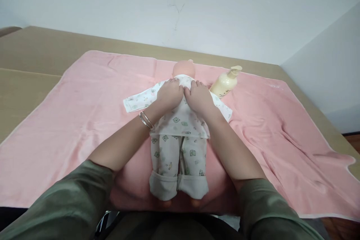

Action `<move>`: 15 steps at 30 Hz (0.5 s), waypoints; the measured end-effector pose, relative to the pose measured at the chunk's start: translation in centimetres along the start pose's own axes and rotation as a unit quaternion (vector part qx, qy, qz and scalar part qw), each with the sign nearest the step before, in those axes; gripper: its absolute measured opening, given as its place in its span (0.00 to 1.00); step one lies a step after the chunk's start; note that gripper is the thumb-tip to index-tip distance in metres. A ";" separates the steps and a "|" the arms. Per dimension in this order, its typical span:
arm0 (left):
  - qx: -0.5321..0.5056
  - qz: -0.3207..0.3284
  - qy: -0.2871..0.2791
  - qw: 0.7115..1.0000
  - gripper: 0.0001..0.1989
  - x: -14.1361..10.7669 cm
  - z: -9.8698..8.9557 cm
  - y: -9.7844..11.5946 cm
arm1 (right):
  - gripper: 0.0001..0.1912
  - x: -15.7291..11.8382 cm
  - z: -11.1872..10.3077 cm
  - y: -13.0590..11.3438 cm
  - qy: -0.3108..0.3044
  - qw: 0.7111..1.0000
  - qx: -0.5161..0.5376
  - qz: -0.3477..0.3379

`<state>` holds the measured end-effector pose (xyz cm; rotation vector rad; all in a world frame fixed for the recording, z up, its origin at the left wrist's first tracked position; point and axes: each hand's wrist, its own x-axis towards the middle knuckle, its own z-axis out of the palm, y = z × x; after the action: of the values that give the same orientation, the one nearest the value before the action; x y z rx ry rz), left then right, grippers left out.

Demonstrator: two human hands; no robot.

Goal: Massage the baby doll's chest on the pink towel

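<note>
A baby doll (184,68) with a bald head lies lengthwise before me, its head away from me and its face not showing. It wears a white printed top (180,120) with spread sleeves and matching trousers (168,153) with turned-up cuffs. My left hand (170,93) rests palm down on the upper left of the top, near the doll's neck. Opposite it, my right hand (199,97) lies palm down on the upper right. The thumbs nearly meet at the middle, and the fingers reach over the shoulders, their tips partly hidden. Neither hand visibly lifts anything.
Under the doll spreads a pink blanket (101,120) with some folds at the right. A pale yellow pump bottle (225,83) leans or lies just right of the doll's shoulder. The wooden table (28,52) borders a white wall (112,11) behind.
</note>
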<state>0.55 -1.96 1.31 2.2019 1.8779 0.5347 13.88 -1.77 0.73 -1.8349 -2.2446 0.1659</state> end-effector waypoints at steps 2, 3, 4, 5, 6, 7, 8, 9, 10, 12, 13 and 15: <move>-0.027 0.009 -0.001 1.000 0.19 0.9 0.1 -1.1 | 0.31 -1.3 0.4 -1.7 0.013 0.999 -0.039 -0.009; -0.038 0.006 -0.009 0.999 0.19 1.3 0.1 -1.5 | 0.31 -1.9 0.6 -2.3 0.019 0.999 -0.048 -0.014; -0.044 0.000 -0.020 0.999 0.19 1.4 0.0 -1.7 | 0.32 -2.2 0.7 -2.8 0.022 0.998 -0.051 -0.020; -0.044 -0.004 -0.029 0.999 0.19 1.5 -0.2 -1.8 | 0.32 -2.3 0.7 -2.9 0.019 0.998 -0.049 -0.027; -0.038 -0.008 -0.033 0.999 0.19 1.4 -0.4 -1.7 | 0.32 -2.2 0.6 -2.8 0.012 0.999 -0.040 -0.031; -0.024 -0.009 -0.033 0.999 0.19 1.2 -0.7 -1.5 | 0.32 -1.8 0.5 -2.5 0.002 0.999 -0.025 -0.035; -0.006 -0.007 -0.033 0.999 0.19 1.0 -1.0 -1.2 | 0.31 -1.3 0.3 -2.0 -0.007 0.999 -0.005 -0.035; 0.014 -0.003 -0.036 0.999 0.18 0.6 -1.2 -0.8 | 0.30 -0.7 0.0 -1.4 -0.011 0.999 0.018 -0.031; 0.032 0.001 -0.043 0.999 0.17 0.2 -1.5 -0.4 | 0.30 0.0 -0.1 -0.7 -0.013 0.999 0.039 -0.021; 0.050 0.010 -0.062 0.997 0.16 -0.5 -1.8 0.4 | 0.28 1.2 -0.4 0.5 -0.009 0.998 0.067 0.000; 0.048 0.015 -0.069 0.996 0.15 -0.8 -1.9 0.7 | 0.28 1.6 -0.4 0.8 -0.009 0.997 0.070 0.005; 0.032 0.024 -0.071 0.997 0.15 -1.2 -1.8 1.1 | 0.28 1.8 -0.3 0.9 -0.011 0.998 0.054 0.005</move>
<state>0.69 -3.44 3.21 2.2648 1.7975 0.3220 14.52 0.15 1.00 -1.7971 -2.1959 0.3051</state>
